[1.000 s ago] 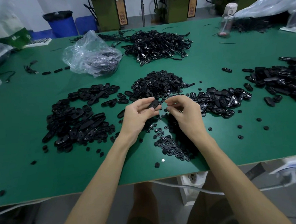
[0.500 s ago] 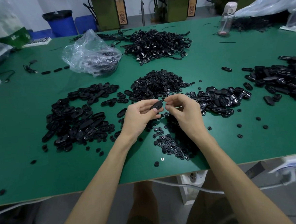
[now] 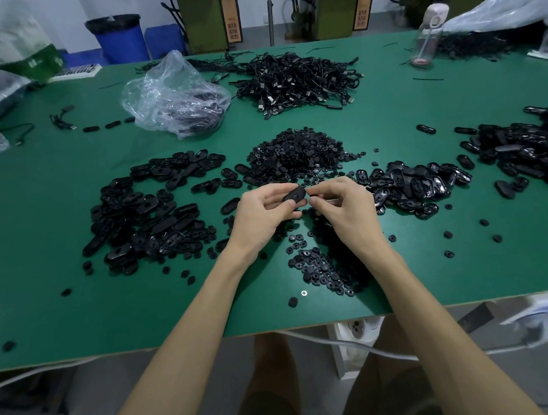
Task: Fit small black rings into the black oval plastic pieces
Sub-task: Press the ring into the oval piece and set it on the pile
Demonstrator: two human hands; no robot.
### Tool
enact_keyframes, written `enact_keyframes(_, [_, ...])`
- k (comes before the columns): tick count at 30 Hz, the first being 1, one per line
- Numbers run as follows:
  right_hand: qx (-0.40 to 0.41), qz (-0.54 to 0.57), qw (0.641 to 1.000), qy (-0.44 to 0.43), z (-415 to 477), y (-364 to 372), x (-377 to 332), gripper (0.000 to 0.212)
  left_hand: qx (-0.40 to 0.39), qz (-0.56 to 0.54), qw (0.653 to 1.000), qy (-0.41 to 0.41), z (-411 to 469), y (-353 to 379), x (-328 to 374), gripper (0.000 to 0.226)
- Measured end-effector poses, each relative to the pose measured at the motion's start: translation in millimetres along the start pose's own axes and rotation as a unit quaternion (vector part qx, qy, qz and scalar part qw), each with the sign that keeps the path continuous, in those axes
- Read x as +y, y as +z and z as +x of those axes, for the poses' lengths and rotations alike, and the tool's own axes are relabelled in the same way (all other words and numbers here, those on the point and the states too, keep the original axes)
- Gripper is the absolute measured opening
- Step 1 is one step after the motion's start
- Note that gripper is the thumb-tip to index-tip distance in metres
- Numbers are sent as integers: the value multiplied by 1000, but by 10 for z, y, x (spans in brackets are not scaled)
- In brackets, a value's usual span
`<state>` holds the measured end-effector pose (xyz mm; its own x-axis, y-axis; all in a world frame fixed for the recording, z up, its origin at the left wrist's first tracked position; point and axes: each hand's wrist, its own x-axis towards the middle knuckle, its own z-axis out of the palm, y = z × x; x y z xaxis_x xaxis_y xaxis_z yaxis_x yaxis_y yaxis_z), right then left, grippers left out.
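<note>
Above the middle of the green desk [image 3: 42, 256], the left hand [image 3: 263, 213] grips a black oval piece [image 3: 295, 194], its fingers curled round the piece. The right hand [image 3: 344, 210] meets the oval's right end with its fingers narrowed to a pinch (whether a ring lies between them cannot be told). A heap of small rings [image 3: 298, 153] lies just beyond the hands, toward the far edge. Piles of oval pieces flank them: the left pile [image 3: 146, 213] and the right pile [image 3: 410, 184]. A scatter of rings [image 3: 322, 268] lies under the right forearm, near the front edge.
</note>
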<state>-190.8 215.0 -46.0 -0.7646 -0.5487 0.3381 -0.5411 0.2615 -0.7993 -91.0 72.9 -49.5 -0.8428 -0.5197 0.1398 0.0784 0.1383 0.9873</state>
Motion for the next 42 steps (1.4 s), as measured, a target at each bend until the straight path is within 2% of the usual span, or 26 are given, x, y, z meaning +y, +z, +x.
enact_keyframes(10, [35,27,999,18,-12,-4,13,10,-1,4,1000,0,2,-3,-17,29])
enact_keyframes(23, [1,81,997,14,-32,-20,-14,14,-6,3,1000,16,-8,-10,6,30])
enact_keyframes(28, [-16,122,992,5,-48,-26,-1,13,-1,-15,1000,15,-15,-16,-2,29])
enact_keyframes(33, [-43,197,979,31,-37,-38,-4,9,-5,3,1000,13,1,-21,-25,27])
enact_keyframes(42, [-59,214,974,36,-32,-37,14,14,-8,14,1000,20,-1,-19,-5,23])
